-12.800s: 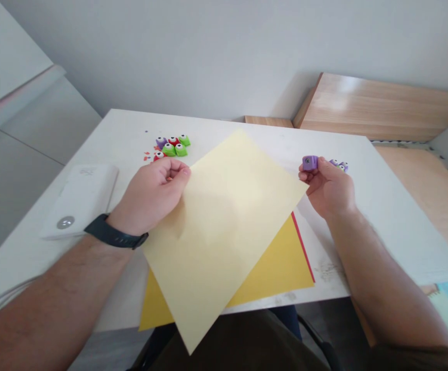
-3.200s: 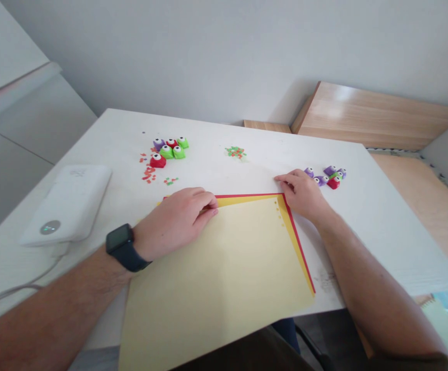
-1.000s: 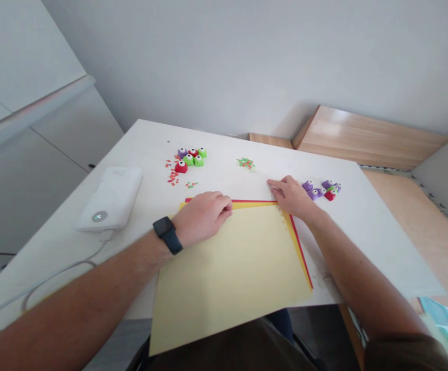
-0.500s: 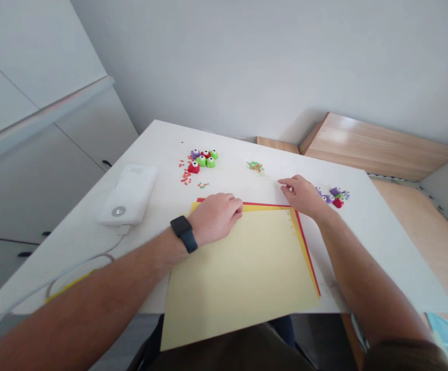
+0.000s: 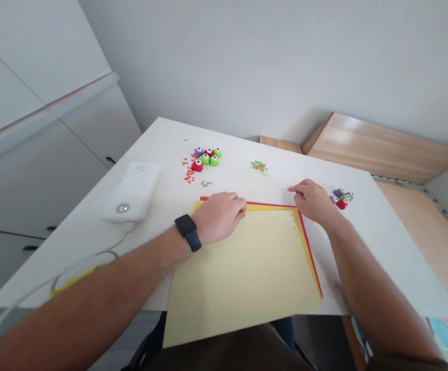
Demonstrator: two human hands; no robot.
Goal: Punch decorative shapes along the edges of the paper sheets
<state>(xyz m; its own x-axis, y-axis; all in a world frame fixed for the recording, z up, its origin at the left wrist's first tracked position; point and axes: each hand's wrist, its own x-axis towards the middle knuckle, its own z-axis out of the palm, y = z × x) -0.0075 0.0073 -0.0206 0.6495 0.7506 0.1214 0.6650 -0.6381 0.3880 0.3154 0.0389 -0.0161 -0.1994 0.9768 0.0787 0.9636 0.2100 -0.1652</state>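
Three sheets in play on my feed, so fingers first. The left fingers (image 5: 237, 205) curl over the top edge of a pale yellow sheet (image 5: 243, 273), and from here I can't tell if they're pinching it or just pressing it flat. The right fingers (image 5: 297, 189) are loose, slightly spread and holding nothing, hovering just off the sheet's top right corner. The pale sheet lies on a darker yellow sheet (image 5: 308, 252), with a red sheet (image 5: 270, 204) showing as a thin strip beneath. The stack sits on a white table (image 5: 382, 263), with its lower end hanging past the near edge.

What could go wrong? That overhang is my main worry: with too little pressure from the left fingers, the sheets could creep out of line or slide off the edge. A careless sweep of the right arm could also scatter the red paper scraps (image 5: 188, 172) or the green paper bits (image 5: 258, 165), or knock the craft punches (image 5: 207, 158) by the scraps.

Compared with the earliest frame, the pale sheet is no longer tilted in the air but lies flat, and the right hand (image 5: 315, 202) no longer holds a purple punch.
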